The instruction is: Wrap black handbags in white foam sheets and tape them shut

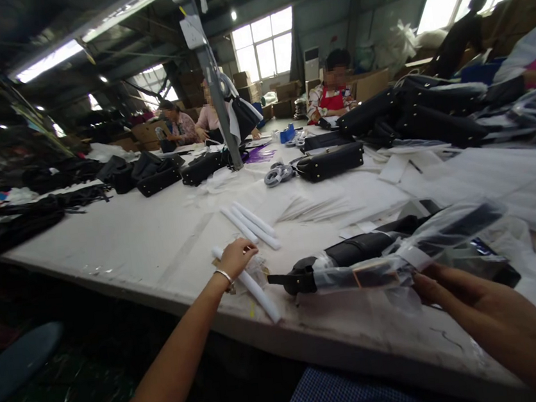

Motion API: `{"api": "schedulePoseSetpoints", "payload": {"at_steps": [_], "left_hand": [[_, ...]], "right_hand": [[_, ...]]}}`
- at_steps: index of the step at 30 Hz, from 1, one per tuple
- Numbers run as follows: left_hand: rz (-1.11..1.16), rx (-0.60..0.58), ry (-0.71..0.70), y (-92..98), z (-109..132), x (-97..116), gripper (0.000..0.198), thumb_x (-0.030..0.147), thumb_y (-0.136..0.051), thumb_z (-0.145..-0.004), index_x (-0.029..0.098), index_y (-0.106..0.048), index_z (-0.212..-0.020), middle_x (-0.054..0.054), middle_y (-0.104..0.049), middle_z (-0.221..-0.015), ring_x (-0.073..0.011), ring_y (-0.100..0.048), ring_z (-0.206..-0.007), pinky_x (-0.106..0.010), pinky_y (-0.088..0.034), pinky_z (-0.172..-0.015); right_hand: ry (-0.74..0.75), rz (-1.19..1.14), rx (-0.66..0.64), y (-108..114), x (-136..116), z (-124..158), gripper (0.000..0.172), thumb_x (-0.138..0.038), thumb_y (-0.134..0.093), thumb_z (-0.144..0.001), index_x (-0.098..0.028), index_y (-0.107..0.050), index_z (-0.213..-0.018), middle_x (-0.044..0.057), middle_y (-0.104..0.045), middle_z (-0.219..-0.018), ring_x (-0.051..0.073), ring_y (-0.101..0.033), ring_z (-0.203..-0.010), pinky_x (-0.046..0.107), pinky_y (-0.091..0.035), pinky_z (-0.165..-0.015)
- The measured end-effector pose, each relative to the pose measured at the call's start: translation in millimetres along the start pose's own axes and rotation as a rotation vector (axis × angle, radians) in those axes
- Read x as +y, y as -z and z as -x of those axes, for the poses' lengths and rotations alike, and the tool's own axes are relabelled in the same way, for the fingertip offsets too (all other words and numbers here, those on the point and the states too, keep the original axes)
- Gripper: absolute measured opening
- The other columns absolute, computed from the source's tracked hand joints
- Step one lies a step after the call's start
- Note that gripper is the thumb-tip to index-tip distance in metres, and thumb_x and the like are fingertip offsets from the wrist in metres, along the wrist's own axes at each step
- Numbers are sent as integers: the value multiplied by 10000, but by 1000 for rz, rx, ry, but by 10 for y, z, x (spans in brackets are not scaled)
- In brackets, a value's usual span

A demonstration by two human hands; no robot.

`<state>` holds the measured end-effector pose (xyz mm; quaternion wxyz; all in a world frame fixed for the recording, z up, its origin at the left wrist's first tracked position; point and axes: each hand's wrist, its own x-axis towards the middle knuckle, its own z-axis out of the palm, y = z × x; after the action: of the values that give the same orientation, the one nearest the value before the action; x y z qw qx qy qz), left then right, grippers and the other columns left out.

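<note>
My left hand (237, 257), with a white bracelet at its wrist, reaches over a white foam roll (259, 295) by the table's front edge. Its fingers curl down beside small clear plastic pieces (257, 270); whatever they grip is hidden. On the right, my right hand (457, 292) pinches the clear plastic wrapping (404, 269) along the near side of a black handbag (360, 248). The bag lies on its side, its wrapped strap (468, 220) sticking out to the right. Several more foam rolls (253, 222) lie just beyond my left hand.
White foam sheets (497, 175) spread over the right of the white table (156, 239). Black bags (331, 161) stand farther back, with more piled at the right. A metal post (224, 115) rises from the table. Several people work across it. A blue stool (20, 365) stands at lower left.
</note>
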<state>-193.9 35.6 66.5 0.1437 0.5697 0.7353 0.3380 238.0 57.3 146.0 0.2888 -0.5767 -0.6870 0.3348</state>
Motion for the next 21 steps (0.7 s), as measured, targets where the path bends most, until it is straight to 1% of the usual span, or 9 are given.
{"api": "schedulePoseSetpoints", "payload": {"at_steps": [3, 6, 8, 10, 11, 13, 16, 19, 21], "left_hand": [[145, 71, -19, 209, -97, 127, 394, 547, -635, -802, 160, -687, -859, -75, -710, -839, -204, -661, -794, -338, -526, -766], [263, 98, -81, 399, -196, 346, 463, 587, -570, -838, 147, -672, -943, -84, -724, -879, -201, -680, -833, -326, -536, -779], [291, 97, -135, 499, -250, 523, 429, 569, -644, -795, 152, -686, -888, -72, -724, -837, -197, -677, -807, -326, -531, -792], [303, 92, -185, 577, -290, 714, 386, 529, -726, -736, 156, -700, -831, -59, -718, -784, -193, -669, -765, -325, -526, -791], [314, 92, -207, 608, -304, 812, 379, 515, -745, -723, 158, -705, -844, -55, -718, -776, -191, -668, -755, -326, -526, -789], [352, 89, -245, 660, -324, 1011, 411, 503, -741, -735, 158, -703, -955, -56, -724, -804, -191, -674, -766, -331, -531, -787], [416, 66, -296, 712, -331, 1303, 488, 481, -749, -739, 147, -676, -1087, -67, -730, -854, -192, -679, -803, -339, -539, -804], [463, 38, -335, 720, -315, 1575, 472, 463, -755, -745, 135, -682, -1076, -73, -726, -849, -186, -676, -785, -333, -550, -779], [487, 21, -359, 694, -291, 1744, 453, 457, -748, -758, 139, -685, -1074, -68, -725, -840, -182, -676, -770, -327, -555, -758]], "right_hand": [[15, -76, -23, 1, 21, 13, 545, -759, -660, -557, -293, -786, -811, 67, -746, -698, 310, -714, -611, 371, -586, -549], [48, -91, -42, 14, -23, 24, 580, -791, -663, -572, -245, -775, -733, 94, -699, -596, 276, -672, -502, 340, -546, -448], [74, -162, -104, 24, -89, 28, 609, -807, -659, -584, -208, -747, -655, 98, -667, -556, 249, -641, -454, 324, -530, -415], [123, -303, -152, 17, -180, 25, 600, -777, -687, -610, -182, -738, -664, 91, -659, -558, 224, -625, -442, 315, -536, -423], [158, -374, -153, 6, -233, 18, 575, -743, -709, -631, -173, -744, -699, 89, -670, -584, 214, -631, -458, 307, -545, -444], [235, -486, -115, -37, -351, -14, 500, -650, -751, -680, -169, -758, -816, 88, -711, -683, 200, -666, -535, 292, -575, -532], [354, -566, -99, -143, -559, -130, 403, -542, -745, -765, -187, -753, -956, 81, -747, -843, 198, -713, -689, 293, -595, -674], [511, -557, -160, -292, -794, -334, 320, -471, -692, -837, -215, -749, -1020, 68, -750, -963, 212, -717, -861, 333, -582, -810], [599, -545, -197, -402, -945, -494, 312, -434, -666, -860, -238, -737, -1091, 62, -734, -1078, 220, -690, -989, 361, -542, -917]]}}
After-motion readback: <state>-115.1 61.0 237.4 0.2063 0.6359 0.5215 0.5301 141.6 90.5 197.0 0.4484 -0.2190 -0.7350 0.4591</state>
